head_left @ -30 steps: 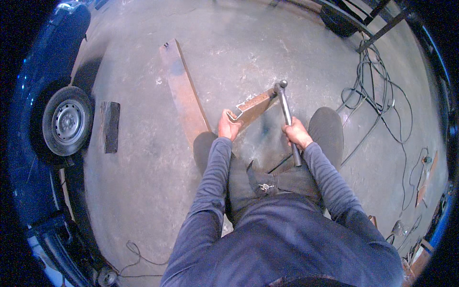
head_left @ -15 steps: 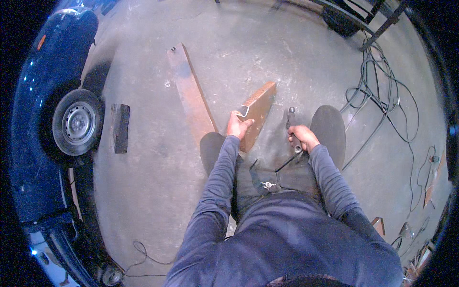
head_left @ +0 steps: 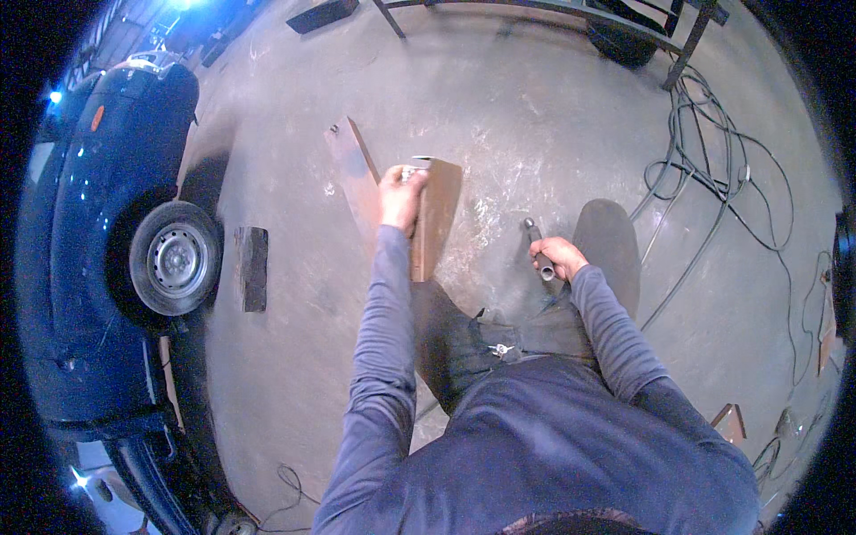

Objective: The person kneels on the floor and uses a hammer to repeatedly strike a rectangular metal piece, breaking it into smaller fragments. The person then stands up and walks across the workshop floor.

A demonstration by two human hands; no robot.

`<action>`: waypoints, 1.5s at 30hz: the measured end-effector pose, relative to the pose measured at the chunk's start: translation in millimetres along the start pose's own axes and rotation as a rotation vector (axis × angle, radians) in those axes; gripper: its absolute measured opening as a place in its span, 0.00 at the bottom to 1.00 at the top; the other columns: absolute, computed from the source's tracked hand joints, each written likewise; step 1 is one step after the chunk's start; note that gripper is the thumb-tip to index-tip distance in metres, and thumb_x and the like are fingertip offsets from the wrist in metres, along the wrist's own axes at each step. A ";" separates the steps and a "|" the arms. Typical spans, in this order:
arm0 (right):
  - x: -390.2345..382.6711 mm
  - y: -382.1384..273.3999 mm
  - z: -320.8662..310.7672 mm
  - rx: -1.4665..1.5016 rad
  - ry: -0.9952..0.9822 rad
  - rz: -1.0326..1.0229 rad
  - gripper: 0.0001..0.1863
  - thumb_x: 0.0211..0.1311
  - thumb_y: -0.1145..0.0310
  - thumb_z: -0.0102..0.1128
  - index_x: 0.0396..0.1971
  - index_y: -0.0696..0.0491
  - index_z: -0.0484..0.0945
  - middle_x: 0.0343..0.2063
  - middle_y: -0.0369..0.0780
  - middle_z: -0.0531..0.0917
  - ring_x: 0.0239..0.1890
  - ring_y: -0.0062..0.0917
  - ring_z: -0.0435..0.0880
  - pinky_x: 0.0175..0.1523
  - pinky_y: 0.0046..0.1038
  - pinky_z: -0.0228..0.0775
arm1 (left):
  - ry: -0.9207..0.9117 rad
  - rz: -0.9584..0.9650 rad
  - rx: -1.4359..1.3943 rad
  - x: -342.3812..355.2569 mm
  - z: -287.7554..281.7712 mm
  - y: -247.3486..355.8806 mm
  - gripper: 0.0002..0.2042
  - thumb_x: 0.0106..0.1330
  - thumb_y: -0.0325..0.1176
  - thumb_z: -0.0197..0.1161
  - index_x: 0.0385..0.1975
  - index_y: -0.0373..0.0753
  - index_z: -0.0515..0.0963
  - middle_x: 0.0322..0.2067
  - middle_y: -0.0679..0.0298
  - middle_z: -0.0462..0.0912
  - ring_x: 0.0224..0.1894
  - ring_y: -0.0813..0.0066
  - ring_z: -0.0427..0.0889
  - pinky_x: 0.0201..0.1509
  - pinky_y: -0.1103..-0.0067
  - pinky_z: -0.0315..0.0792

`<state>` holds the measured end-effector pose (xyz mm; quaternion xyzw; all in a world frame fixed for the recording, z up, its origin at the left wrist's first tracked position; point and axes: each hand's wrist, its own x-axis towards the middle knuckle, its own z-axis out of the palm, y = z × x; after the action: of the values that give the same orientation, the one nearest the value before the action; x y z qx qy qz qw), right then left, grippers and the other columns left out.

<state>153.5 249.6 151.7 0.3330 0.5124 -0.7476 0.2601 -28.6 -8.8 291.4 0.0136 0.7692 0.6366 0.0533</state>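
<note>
Fingers [head_left: 393,178] of our left hand [head_left: 401,198] are curled over one edge of a bent steel piece [head_left: 437,218], near its far end, while those of our right hand [head_left: 558,257] are wrapped round the handle of a hammer [head_left: 534,234]. Taking the long rusty plate [head_left: 356,174] on the floor as our landmark, the bent piece stands just to its right, and our left hand covers part of the plate's edge. We cannot tell whether the piece's near end touches our left knee. Well to the right of the plate, the hammer points its head away from us, its butt toward us.

To handle this well, we would judge it wise to hold the thin folded edges away from our palm, turn the piece from its middle for balance, and park the hammer wide of our left knuckles.

As for containers, beyond the plate and off to its right a dark bulky thing [head_left: 621,43] sits by a metal frame [head_left: 689,49]; it might be one, but we cannot tell, nor see inside. The bent piece's own hollow is mostly hidden from us.
</note>
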 end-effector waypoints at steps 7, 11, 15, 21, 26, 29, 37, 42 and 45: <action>16.8 7.0 -14.3 -0.021 -0.018 -0.013 0.05 0.56 0.71 0.61 0.28 0.57 0.79 0.23 0.38 0.80 0.23 0.25 0.79 0.27 0.31 0.71 | 0.041 0.134 0.006 7.7 -98.3 37.8 0.07 0.69 0.32 0.62 0.39 0.35 0.81 0.33 0.71 0.82 0.35 0.83 0.77 0.41 0.81 0.72; 5.2 3.5 0.5 -0.038 0.008 -0.025 0.04 0.56 0.73 0.59 0.25 0.56 0.77 0.22 0.38 0.79 0.20 0.24 0.78 0.24 0.29 0.71 | 0.121 0.000 0.179 19.3 -149.1 37.4 0.11 0.70 0.34 0.60 0.40 0.33 0.82 0.34 0.69 0.83 0.35 0.82 0.77 0.43 0.81 0.72; 2.1 2.6 9.7 -0.090 0.016 -0.031 0.05 0.57 0.72 0.60 0.26 0.57 0.77 0.21 0.38 0.79 0.20 0.24 0.79 0.25 0.29 0.71 | 0.075 -0.085 0.225 32.1 -195.1 4.7 0.11 0.68 0.31 0.59 0.43 0.31 0.83 0.37 0.63 0.86 0.37 0.75 0.81 0.45 0.77 0.74; 6.5 -3.4 3.2 -0.085 0.000 0.007 0.03 0.55 0.73 0.62 0.27 0.57 0.78 0.22 0.38 0.80 0.20 0.25 0.78 0.26 0.30 0.70 | 0.060 -0.275 0.080 27.5 -193.5 -29.0 0.09 0.69 0.27 0.57 0.45 0.34 0.81 0.37 0.63 0.86 0.38 0.73 0.82 0.46 0.75 0.76; 8.5 -0.3 7.6 -0.116 -0.018 0.016 0.03 0.55 0.75 0.61 0.27 0.57 0.77 0.22 0.37 0.79 0.20 0.24 0.78 0.25 0.29 0.70 | 0.176 -0.271 -0.103 26.4 -219.3 -44.8 0.09 0.69 0.29 0.56 0.44 0.35 0.79 0.34 0.64 0.84 0.33 0.72 0.83 0.37 0.74 0.78; 10.9 1.3 3.6 -0.125 0.008 0.022 0.02 0.55 0.75 0.61 0.27 0.57 0.77 0.21 0.37 0.79 0.20 0.24 0.78 0.25 0.28 0.70 | 0.261 -0.236 -0.160 12.5 -210.5 -44.7 0.08 0.71 0.31 0.55 0.42 0.37 0.79 0.33 0.66 0.83 0.29 0.76 0.82 0.31 0.75 0.78; 6.2 -2.6 3.3 -0.104 0.030 0.006 0.03 0.55 0.74 0.62 0.26 0.56 0.78 0.19 0.37 0.78 0.19 0.24 0.78 0.24 0.29 0.70 | 0.364 -0.211 -0.301 -24.2 -175.5 -44.3 0.10 0.72 0.35 0.53 0.38 0.36 0.79 0.28 0.66 0.81 0.23 0.78 0.81 0.23 0.78 0.80; -5.0 -3.9 12.2 -0.115 0.040 0.014 0.03 0.54 0.74 0.62 0.25 0.56 0.77 0.20 0.37 0.79 0.19 0.24 0.78 0.23 0.30 0.70 | 0.498 -0.135 -0.102 -19.8 -182.5 -40.0 0.10 0.69 0.34 0.59 0.33 0.32 0.81 0.22 0.64 0.80 0.17 0.76 0.78 0.19 0.79 0.75; 0.9 -2.5 5.0 -0.115 0.013 0.022 0.03 0.55 0.73 0.61 0.26 0.56 0.78 0.20 0.38 0.79 0.19 0.24 0.78 0.23 0.30 0.70 | 0.523 -0.145 0.011 3.2 -174.4 -40.5 0.11 0.67 0.33 0.60 0.30 0.29 0.79 0.21 0.61 0.80 0.17 0.75 0.78 0.20 0.76 0.75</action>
<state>149.9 245.7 153.8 0.3279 0.5525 -0.7119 0.2835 -47.2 -186.7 283.5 -0.2060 0.7594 0.6087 -0.1018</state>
